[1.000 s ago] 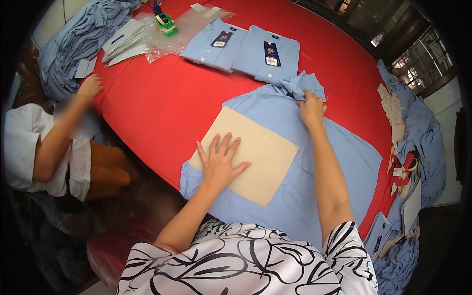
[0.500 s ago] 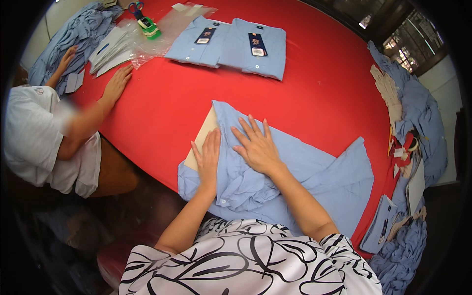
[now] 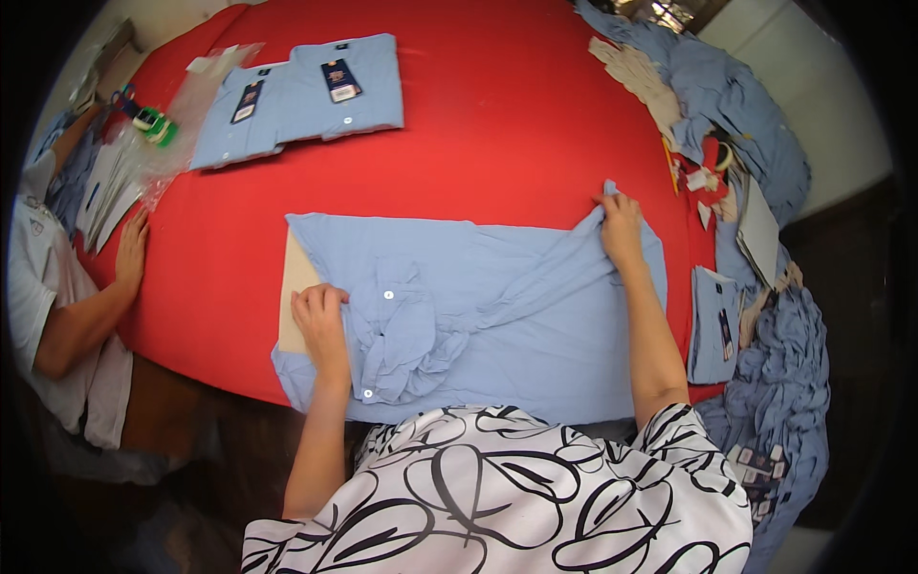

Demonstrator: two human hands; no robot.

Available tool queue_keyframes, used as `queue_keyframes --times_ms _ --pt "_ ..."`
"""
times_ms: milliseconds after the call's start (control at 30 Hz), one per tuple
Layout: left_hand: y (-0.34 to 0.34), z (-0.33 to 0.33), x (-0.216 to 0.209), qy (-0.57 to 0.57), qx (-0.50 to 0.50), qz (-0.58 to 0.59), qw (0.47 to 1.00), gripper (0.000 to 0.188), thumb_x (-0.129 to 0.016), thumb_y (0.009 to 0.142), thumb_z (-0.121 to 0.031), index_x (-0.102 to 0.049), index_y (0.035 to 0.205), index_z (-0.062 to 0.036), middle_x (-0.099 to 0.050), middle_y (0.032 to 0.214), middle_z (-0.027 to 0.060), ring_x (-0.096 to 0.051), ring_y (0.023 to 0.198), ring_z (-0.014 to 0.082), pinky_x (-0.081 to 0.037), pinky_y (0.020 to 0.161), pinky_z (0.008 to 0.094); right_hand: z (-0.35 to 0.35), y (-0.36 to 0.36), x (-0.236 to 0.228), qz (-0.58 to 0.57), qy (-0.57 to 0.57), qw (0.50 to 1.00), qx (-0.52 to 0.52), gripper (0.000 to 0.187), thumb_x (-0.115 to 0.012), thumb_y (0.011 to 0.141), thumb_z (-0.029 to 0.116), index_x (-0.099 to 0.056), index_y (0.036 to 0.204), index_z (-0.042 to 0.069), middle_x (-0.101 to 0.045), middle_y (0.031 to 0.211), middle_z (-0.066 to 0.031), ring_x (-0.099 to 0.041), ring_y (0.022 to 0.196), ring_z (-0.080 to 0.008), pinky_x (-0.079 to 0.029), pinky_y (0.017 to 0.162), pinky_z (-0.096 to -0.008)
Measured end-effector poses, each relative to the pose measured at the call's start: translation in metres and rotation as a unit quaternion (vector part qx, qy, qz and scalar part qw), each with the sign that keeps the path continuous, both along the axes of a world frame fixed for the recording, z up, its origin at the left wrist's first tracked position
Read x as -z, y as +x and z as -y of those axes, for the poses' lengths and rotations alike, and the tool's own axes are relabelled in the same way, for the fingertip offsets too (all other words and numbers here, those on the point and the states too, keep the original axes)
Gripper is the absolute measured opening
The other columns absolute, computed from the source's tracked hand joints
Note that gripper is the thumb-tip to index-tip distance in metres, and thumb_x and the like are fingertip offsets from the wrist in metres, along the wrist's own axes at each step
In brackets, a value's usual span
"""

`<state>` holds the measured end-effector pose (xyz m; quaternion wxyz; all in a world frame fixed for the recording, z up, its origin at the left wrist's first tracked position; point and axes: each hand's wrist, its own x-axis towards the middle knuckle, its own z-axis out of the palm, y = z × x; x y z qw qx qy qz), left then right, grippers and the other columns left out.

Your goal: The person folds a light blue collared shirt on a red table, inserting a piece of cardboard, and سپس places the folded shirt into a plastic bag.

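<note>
Left hand lies flat, fingers loosely together, pinning the bunched collar end of the light-blue shirt over the card insert on the red worktop. Right hand, its grip pinching the sleeve fabric, should draw it taut and level, judging by the creases.

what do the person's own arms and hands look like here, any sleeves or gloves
Both arms are bare from the upper arm down. The left hand and right hand wear no gloves, and no rings, watch or bracelets can be made out. The only clothing showing is a short-sleeved white top with bold black swirling line patterns, its sleeves ending well above the elbows.
</note>
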<state>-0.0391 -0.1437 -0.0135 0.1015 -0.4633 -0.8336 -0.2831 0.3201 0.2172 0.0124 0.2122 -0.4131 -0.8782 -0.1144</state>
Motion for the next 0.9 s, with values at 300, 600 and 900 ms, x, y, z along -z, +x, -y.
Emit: queue_keyframes --times_ms 300,600,900 --pt "0.012 0.005 -0.006 0.001 -0.016 -0.021 1.000 0.009 -0.057 0.083 -0.003 -0.054 0.089 -0.0080 -0.055 0.118 0.0042 -0.049 0.119 0.0281 -0.030 0.115 0.0501 0.145 0.144 -0.049 -0.003 -0.079 0.962 0.262 0.031 -0.065 0.069 -0.003 -0.061 0.098 0.010 -0.058 0.102 -0.0107 -0.052 0.105 -0.0346 -0.039 0.098 -0.0456" --pt "0.001 0.019 -0.038 -0.044 0.121 0.129 0.983 0.026 -0.050 0.079 0.008 -0.053 0.101 -0.0043 -0.051 0.130 0.0133 -0.046 0.124 0.0347 -0.020 0.118 0.0534 0.098 0.121 -0.016 -0.229 -0.099 0.954 0.165 0.041 -0.055 0.092 0.013 -0.056 0.132 0.012 -0.048 0.143 -0.0173 -0.040 0.137 -0.0341 -0.028 0.115 -0.0452" --pt "-0.005 0.036 -0.020 0.015 0.130 0.104 0.986 0.037 -0.048 0.075 0.016 -0.056 0.105 -0.0036 -0.052 0.130 0.0151 -0.045 0.129 0.0383 -0.026 0.113 0.0562 0.077 0.070 0.007 0.004 -0.165 0.926 0.340 0.047 -0.050 0.099 0.032 -0.049 0.143 0.015 -0.041 0.151 -0.0152 -0.032 0.144 -0.0316 -0.022 0.117 -0.0520"
